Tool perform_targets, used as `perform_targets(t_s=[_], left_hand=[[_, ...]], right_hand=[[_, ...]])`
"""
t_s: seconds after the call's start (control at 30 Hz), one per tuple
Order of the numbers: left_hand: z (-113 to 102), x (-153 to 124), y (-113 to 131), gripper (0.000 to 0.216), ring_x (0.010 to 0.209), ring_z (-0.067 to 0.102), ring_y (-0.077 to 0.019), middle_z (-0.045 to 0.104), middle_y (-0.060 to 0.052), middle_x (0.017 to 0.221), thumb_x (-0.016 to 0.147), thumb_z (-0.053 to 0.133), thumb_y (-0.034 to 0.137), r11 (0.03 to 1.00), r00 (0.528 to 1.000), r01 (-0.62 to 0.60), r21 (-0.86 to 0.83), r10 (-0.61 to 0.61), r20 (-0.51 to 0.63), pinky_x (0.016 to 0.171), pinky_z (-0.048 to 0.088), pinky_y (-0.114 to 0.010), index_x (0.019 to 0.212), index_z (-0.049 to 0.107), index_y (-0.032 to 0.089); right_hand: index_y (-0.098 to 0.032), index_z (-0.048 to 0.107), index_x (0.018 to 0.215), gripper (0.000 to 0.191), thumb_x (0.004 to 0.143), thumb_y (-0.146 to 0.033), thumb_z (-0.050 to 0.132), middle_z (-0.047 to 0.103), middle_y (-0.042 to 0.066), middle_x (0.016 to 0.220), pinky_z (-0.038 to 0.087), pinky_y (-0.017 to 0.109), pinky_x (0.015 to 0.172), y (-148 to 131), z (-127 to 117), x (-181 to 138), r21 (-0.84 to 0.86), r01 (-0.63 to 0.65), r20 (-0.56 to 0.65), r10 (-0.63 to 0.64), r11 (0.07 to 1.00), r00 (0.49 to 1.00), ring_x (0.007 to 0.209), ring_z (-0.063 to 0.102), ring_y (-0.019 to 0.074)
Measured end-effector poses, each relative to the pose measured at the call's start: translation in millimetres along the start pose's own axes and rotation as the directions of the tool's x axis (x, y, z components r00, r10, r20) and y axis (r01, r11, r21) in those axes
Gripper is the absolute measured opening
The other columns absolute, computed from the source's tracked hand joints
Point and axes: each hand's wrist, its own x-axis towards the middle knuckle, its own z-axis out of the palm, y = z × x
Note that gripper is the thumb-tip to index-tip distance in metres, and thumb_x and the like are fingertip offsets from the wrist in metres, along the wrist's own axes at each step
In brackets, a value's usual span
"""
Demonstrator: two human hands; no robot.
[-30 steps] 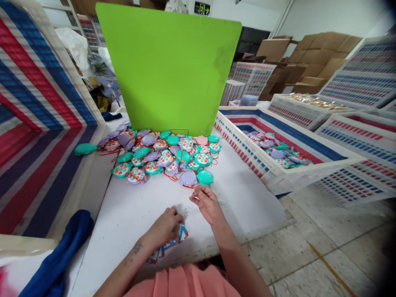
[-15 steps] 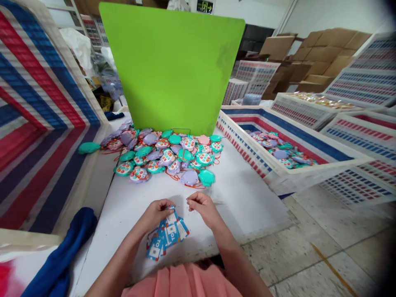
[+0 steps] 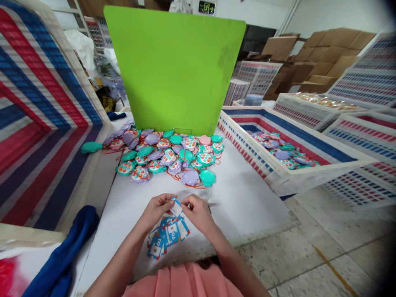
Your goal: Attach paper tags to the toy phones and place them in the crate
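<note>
Pinching a small white-and-blue printed card (image 3: 176, 208) by its left side, the left hand (image 3: 159, 207) had its thumb and fingertips drawn together, leaving most of the white face uncovered. The right hand (image 3: 198, 211) met it from three o'clock, thumb and forefinger closed together at the card's right edge; whether they had hold of the card itself could not be told. Both hands were just above a flat white tabletop (image 3: 244, 202). From the hands, at seven o'clock and near, lay an overlapping spread of blue-and-white cards with red corners (image 3: 168, 236). At twelve o'clock, well apart from the fingers, sat a broad heap of rounded plastic animal-shaped toys in teal, purple and pink (image 3: 168, 156), many with white faces bearing coloured dots, and thin orange cords (image 3: 175, 177) trailed among them. Behind the heap, also at twelve, stood an upright bright green rectangular board (image 3: 176, 70). At two o'clock was a white plastic basket with a striped lining (image 3: 297, 180), holding more such toys (image 3: 282, 155). At ten o'clock stood a crate lined in red, white and blue stripes (image 3: 58, 175), and at eight lay a crumpled dark blue cloth (image 3: 74, 243).
</note>
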Motion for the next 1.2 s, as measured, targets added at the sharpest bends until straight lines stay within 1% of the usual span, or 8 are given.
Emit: perform_targets(t_s=[0.2,0.4,0.53,0.7,0.87,1.0,1.1,1.2], left_hand=[[3,0,1,0.049,0.057,0.054,-0.0118,0.062,0.0,0.065,0.062,0.07,0.046,1.0,1.0,-0.012,0.003,0.012,0.006,0.056,0.048,-0.026,0.097,0.065,0.012],[6,1,-2,0.047,0.058,0.052,-0.0118,0.061,0.0,0.065,0.065,0.067,0.045,0.996,0.997,-0.071,0.057,0.072,-0.013,0.056,0.048,-0.026,0.098,0.065,0.012],[7,1,-5,0.046,0.059,0.053,-0.0125,0.062,-0.002,0.066,0.066,0.066,0.045,0.99,0.994,-0.099,0.096,0.103,-0.039,0.054,0.048,-0.025,0.098,0.066,0.012],[7,2,-5,0.047,0.063,0.055,-0.0133,0.067,-0.005,0.079,0.068,0.066,0.043,0.989,0.992,-0.117,0.086,0.12,-0.03,0.057,0.05,-0.026,0.104,0.066,0.013],[6,-2,0,0.041,0.067,0.057,-0.0139,0.068,-0.005,0.078,0.075,0.06,0.043,0.99,0.992,-0.128,0.053,0.128,0.006,0.063,0.049,-0.027,0.101,0.068,0.012],[5,-4,1,0.034,0.064,0.056,-0.0129,0.066,-0.003,0.07,0.072,0.065,0.038,0.988,0.987,-0.152,0.019,0.153,-0.041,0.064,0.047,-0.026,0.095,0.07,0.013],[6,-3,-2,0.028,0.059,0.053,-0.0121,0.063,-0.001,0.062,0.066,0.07,0.032,0.98,0.976,-0.188,0.062,0.194,-0.099,0.06,0.045,-0.024,0.087,0.07,0.013],[8,-2,-3,0.023,0.059,0.052,-0.0116,0.064,-0.001,0.065,0.069,0.067,0.03,0.972,0.972,-0.205,0.111,0.216,-0.093,0.058,0.044,-0.024,0.085,0.071,0.014]], right_hand=[[-0.022,0.056,0.071,0.012,0.077,-0.013,0.052,0.06,0.001,0.071,0.037,0.026,0.065,-7,4,-2,-0.236,0.028,-0.056,-0.043,0.971,0.998,0.071,0.056,0.0166],[-0.021,0.054,0.071,0.013,0.081,-0.014,0.049,0.057,0.004,0.073,0.036,0.028,0.064,-16,10,-6,-0.429,0.064,-0.037,-0.088,0.901,0.995,0.074,0.054,0.0193],[-0.021,0.053,0.072,0.013,0.082,-0.013,0.05,0.057,0.005,0.075,0.036,0.029,0.062,-17,14,-7,-0.495,0.077,-0.005,-0.092,0.865,0.996,0.075,0.054,0.0206],[-0.022,0.053,0.072,0.011,0.081,-0.015,0.052,0.058,0.005,0.074,0.035,0.029,0.061,-15,13,-2,-0.497,0.017,-0.048,-0.047,0.868,0.998,0.075,0.054,0.0207],[-0.021,0.056,0.072,0.013,0.082,-0.014,0.049,0.058,0.004,0.073,0.036,0.028,0.063,-16,7,1,-0.34,0.019,-0.068,-0.045,0.94,0.997,0.074,0.054,0.0188],[-0.021,0.06,0.078,0.013,0.083,-0.018,0.049,0.061,0.002,0.074,0.041,0.027,0.062,-11,5,2,0.044,-0.043,-0.058,0.046,0.998,0.997,0.069,0.056,0.0159],[-0.021,0.062,0.081,0.011,0.081,-0.02,0.051,0.06,0.0,0.067,0.044,0.026,0.055,-6,8,1,0.316,-0.161,0.029,0.16,0.935,0.987,0.062,0.056,0.0145],[-0.02,0.057,0.077,0.004,0.076,-0.02,0.053,0.056,-0.003,0.061,0.043,0.023,0.047,-3,13,0,0.506,-0.273,0.086,0.267,0.818,0.96,0.053,0.053,0.0123]])
